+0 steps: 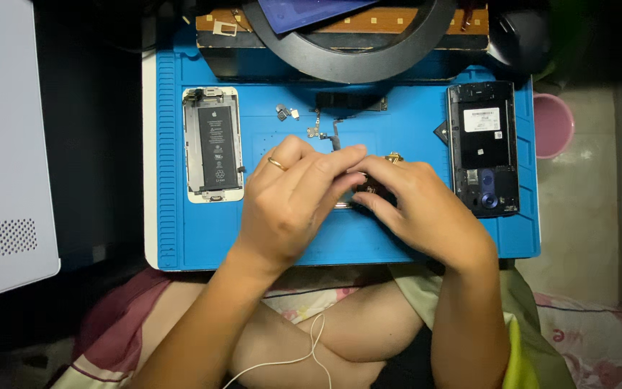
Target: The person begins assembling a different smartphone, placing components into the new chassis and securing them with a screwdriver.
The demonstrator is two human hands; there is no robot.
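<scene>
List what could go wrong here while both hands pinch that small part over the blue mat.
1. The small dark part is mostly hidden between the left hand and right hand; it might bend under pressure.
2. Loose tiny pieces and a flex cable lie just beyond the fingers; a sweep could scatter them.
3. The opened phone has its battery exposed nearby.

Both hands [358,194] on perhaps a phone part [366,190]
</scene>
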